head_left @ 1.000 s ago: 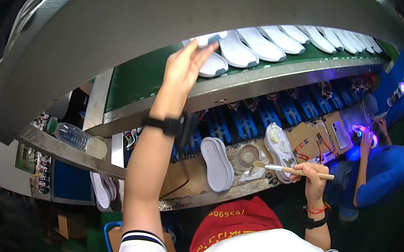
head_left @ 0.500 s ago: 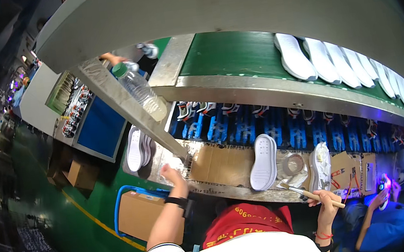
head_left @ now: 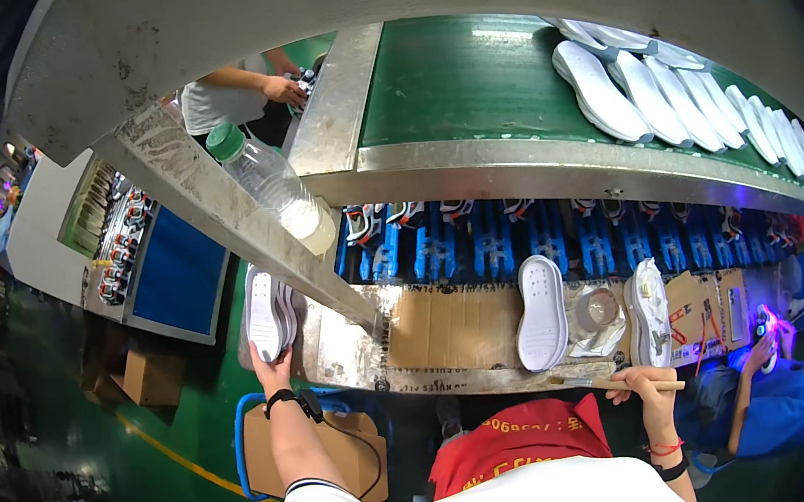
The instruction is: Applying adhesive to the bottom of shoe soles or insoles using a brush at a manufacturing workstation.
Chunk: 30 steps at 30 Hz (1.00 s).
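**Two hands at the sole bench, one on the stack, one on the brush**

Several containers show in the head view. One clear plastic bottle with a green cap lies tilted on the metal rail, with a little pale liquid pooled at its lower end. Near the right end of the bench, a small round pot sits on crumpled plastic between two white soles; what is in it I cannot tell. On the green floor to the left stand brown cardboard boxes, their contents hidden.

At the bench's left end, the left hand reaches up, its fingers curled around the lower end of a stack of white shoe soles standing on edge just beside the cardboard-covered bench. A dark band wraps that wrist.

Down at the bench's near edge, the right hand is closed in a fist around a wooden-handled brush, which lies nearly level, bristles pointing left. One white sole lies flat above it, tread side up, untouched. Up on the green conveyor belt, a row of white soles overlaps toward the right.
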### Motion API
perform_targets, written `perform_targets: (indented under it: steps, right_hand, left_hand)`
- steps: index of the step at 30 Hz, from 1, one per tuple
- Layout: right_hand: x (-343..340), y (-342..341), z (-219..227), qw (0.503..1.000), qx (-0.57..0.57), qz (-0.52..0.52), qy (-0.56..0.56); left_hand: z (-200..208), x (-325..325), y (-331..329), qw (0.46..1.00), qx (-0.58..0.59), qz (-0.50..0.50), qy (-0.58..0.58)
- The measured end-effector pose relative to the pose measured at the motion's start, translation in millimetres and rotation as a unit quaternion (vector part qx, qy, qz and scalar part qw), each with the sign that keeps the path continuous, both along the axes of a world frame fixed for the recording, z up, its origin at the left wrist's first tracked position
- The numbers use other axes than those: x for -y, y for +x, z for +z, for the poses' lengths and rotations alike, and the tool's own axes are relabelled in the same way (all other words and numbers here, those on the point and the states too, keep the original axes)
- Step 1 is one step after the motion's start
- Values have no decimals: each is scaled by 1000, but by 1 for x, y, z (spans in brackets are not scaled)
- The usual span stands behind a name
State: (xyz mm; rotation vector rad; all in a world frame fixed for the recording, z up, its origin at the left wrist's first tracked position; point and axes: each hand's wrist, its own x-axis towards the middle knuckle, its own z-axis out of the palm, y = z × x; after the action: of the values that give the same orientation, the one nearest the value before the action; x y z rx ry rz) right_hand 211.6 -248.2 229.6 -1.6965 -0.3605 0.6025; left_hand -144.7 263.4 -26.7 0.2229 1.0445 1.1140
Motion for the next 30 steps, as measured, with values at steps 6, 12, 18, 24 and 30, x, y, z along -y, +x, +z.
perform_targets:
  steps: [6, 12, 18, 24, 30]
  right_hand:
    - [-14, -4, -3, 999, -32, 22, 4]
    - [-9, 2, -11, 998, -55, 20, 28]
    - [12, 14, -24, 997, -66, 8, 35]
    - [24, 24, -33, 997, -77, -6, 25]
    - [32, 27, -38, 996, -85, 3, 37]
  left_hand:
    - [-8, -3, 15, 994, -84, -20, -70]
    - [7, 97, -30, 992, -93, -88, -16]
    - [15, 244, -73, 976, -79, -189, -69]
    - [1, 270, 23, 969, -70, -229, -64]
    - [-8, 218, 115, 985, -51, -147, -77]
